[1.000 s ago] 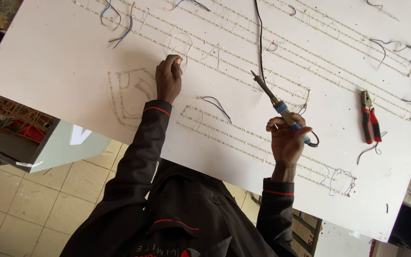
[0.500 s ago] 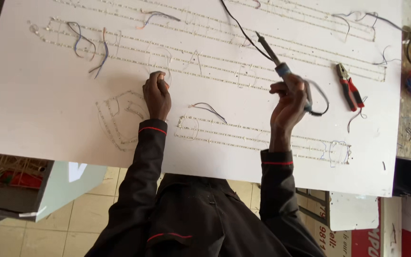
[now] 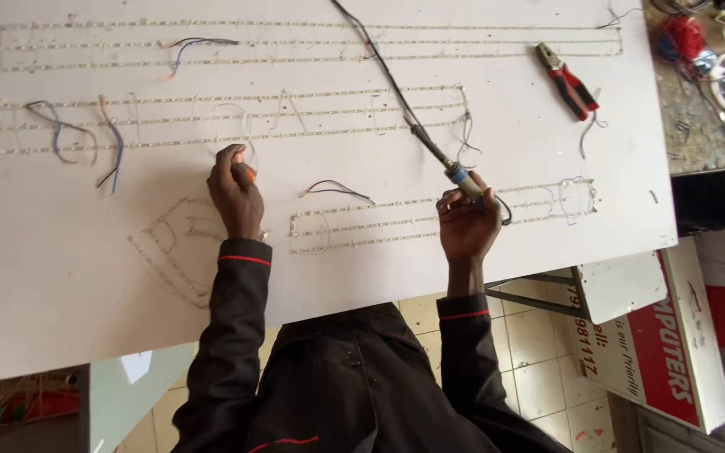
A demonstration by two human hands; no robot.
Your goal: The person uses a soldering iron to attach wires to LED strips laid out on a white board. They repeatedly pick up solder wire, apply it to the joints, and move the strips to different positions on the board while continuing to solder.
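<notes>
White board (image 3: 60, 268); right hand (image 3: 467, 226) clasps soldering iron (image 3: 430, 147); left hand (image 3: 235, 197) pinches orange piece (image 3: 247, 174).

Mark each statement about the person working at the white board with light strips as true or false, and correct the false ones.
1. The right hand grips a soldering iron with a blue collar and black cord. True.
2. The red-handled pliers are in the left hand. False: they lie on the large white board, clear of both hands.
3. The left hand holds a small orange object against the board. True.
4. The board is bare. False: rows of thin light strips and loose wires run across it.
5. The person wears short sleeves. False: dark long sleeves with red cuff stripes.
</notes>
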